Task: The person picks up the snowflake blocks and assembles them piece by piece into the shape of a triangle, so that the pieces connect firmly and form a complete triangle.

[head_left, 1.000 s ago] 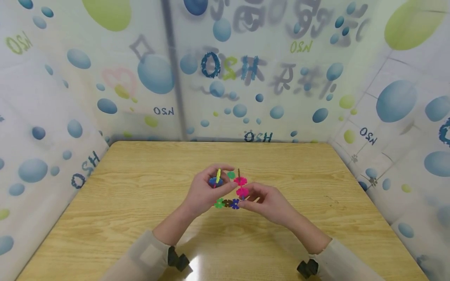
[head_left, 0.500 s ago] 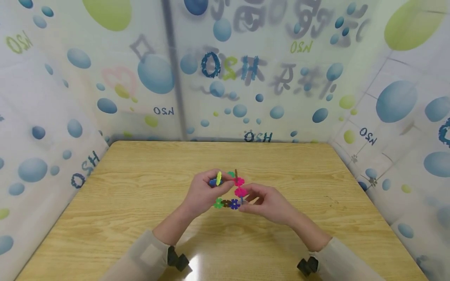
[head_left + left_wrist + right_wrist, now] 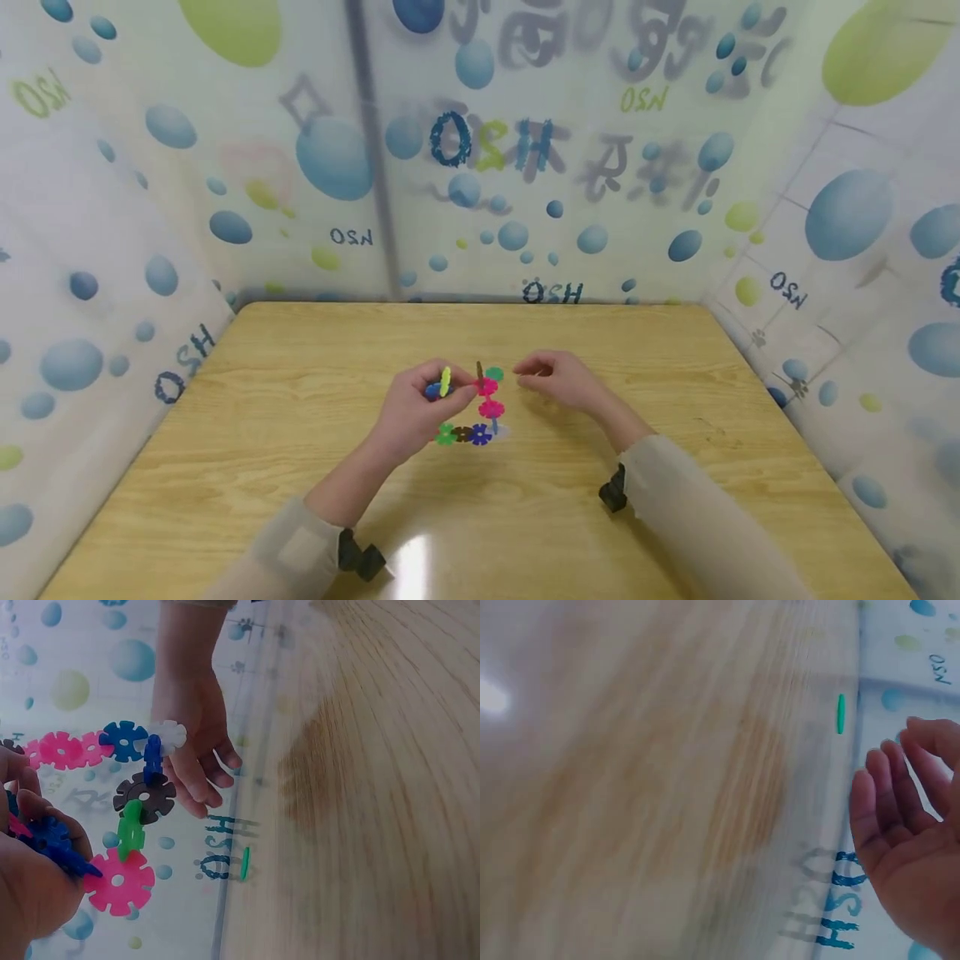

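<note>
In the head view my left hand (image 3: 408,412) grips a chain of interlocking snowflake discs above the table. Pink discs (image 3: 491,409), a dark blue disc (image 3: 480,434), a light green disc (image 3: 446,433) and a yellow disc (image 3: 446,381) show in it. A clear disc (image 3: 174,736) and a brown disc (image 3: 156,793) appear in the left wrist view. The fingers hide part of the chain. My right hand (image 3: 561,381) holds nothing, its fingers loosely bent. Just left of its fingertips is a loose teal-green disc (image 3: 494,374), lying flat on the table.
The wooden table (image 3: 315,350) reaches back to a patterned curtain (image 3: 480,217), which also closes off both sides. Dark wrist-worn devices (image 3: 362,557) sit at both cuffs. A bright glare patch (image 3: 411,567) lies near the table's front.
My right hand has let go of the chain and moved up and away, toward the loose teal-green disc. My left hand has shifted slightly left with the chain, uncovering that disc.
</note>
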